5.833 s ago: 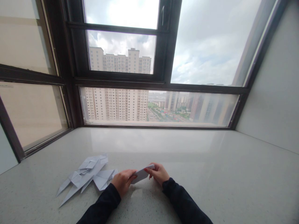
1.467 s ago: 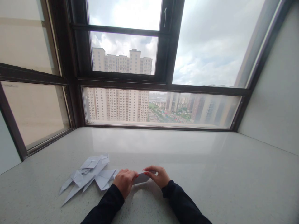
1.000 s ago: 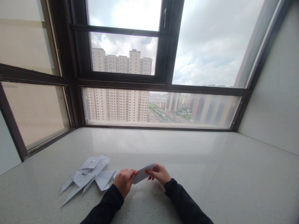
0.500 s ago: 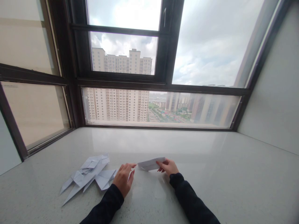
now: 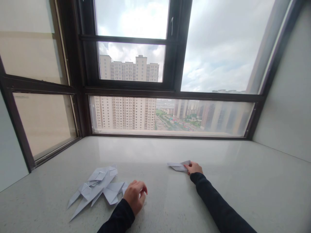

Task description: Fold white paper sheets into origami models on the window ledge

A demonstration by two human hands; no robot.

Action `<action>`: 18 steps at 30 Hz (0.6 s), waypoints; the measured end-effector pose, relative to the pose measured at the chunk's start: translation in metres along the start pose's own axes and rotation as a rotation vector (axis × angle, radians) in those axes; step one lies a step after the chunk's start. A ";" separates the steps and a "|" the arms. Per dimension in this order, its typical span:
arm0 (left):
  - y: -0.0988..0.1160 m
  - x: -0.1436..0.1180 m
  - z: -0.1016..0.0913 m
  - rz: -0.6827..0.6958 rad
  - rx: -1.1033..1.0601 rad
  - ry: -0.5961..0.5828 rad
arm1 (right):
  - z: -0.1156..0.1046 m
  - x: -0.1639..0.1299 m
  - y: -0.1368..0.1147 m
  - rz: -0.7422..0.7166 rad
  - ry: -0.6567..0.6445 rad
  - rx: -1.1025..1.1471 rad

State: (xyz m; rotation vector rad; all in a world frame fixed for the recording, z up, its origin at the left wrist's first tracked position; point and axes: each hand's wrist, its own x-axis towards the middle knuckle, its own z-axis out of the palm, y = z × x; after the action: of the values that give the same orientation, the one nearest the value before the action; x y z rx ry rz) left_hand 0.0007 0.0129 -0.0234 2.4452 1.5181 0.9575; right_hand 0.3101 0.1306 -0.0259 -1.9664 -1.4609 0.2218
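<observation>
My right hand (image 5: 194, 168) pinches the right end of a folded white paper piece (image 5: 178, 166) between thumb and fingers. The piece is long and flat, with a pointed left end, and it is held at the surface, out to the right. My left hand (image 5: 136, 195) is empty, its fingers loosely curled with a gap to the thumb. Close to its left lies a pile of folded white paper pieces (image 5: 97, 184), several of them overlapping, some with sharp points. The left hand covers part of the pile's right edge.
A pale speckled stone sill (image 5: 155, 152) carries everything. Dark window frames (image 5: 170, 137) bound it at the back and left, and a white wall (image 5: 289, 106) stands on the right. Tall buildings (image 5: 131, 113) show through the glass.
My right hand has moved to the right with the folded paper, away from my left hand. The left hand's fingers have curled in. The whole view has shifted slightly.
</observation>
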 end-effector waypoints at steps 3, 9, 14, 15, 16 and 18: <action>-0.001 0.000 0.000 -0.004 0.007 0.002 | 0.003 0.006 0.008 0.001 0.037 -0.067; -0.003 -0.001 -0.001 0.004 -0.001 -0.027 | 0.016 0.013 0.017 0.003 0.131 -0.108; -0.001 0.000 0.001 0.024 0.014 -0.041 | 0.018 0.011 0.018 -0.003 0.209 -0.078; 0.000 0.000 0.001 0.030 0.021 -0.040 | 0.017 0.011 0.017 -0.005 0.223 -0.068; 0.001 0.000 0.001 0.035 0.028 -0.038 | 0.015 0.011 0.017 -0.005 0.238 -0.057; 0.003 0.000 0.000 0.043 0.046 -0.032 | 0.010 0.011 0.014 -0.003 0.272 -0.036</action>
State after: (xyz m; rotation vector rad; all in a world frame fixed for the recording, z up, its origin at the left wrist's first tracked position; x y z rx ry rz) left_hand 0.0028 0.0120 -0.0222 2.5214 1.4997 0.8961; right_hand 0.3202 0.1424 -0.0387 -1.9361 -1.2984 -0.0731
